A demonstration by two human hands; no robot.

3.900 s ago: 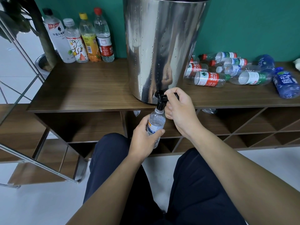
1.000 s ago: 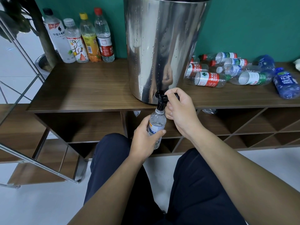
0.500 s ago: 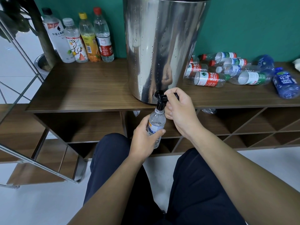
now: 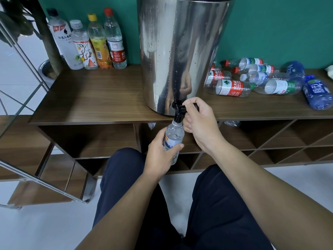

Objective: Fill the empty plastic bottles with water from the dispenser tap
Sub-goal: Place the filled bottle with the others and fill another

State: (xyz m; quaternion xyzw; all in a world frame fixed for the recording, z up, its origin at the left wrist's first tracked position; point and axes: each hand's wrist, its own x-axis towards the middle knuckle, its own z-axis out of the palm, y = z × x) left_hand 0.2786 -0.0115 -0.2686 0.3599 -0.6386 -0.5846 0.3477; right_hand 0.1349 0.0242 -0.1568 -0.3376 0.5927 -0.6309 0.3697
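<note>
Nearest the camera are the person's two knees in dark trousers over a pale floor, with both bare forearms reaching forward above them. The left hand wraps its fingers and thumb round the lower half of a small clear bottle, holding it upright below the edge of the worktop. The bottle's open neck sits right under the black tap, touching or almost touching the spout. Whether water is running cannot be told. The right hand is closed round the tap's black lever, which sticks out past the knuckles on the right.

The tap comes out of the bottom of a large shiny steel dispenser that stands on the wooden worktop close to its front edge; the hands are mirrored in its wall. Under the worktop are open wooden shelf compartments.

To the right of the dispenser a heap of empty bottles lies on its side, with red, green and blue labels, some touching one another. A blue bottle lies furthest right. Further back on the left, four capped bottles stand upright in a row against the green wall. At the far left are a metal frame and a dark plant stem.
</note>
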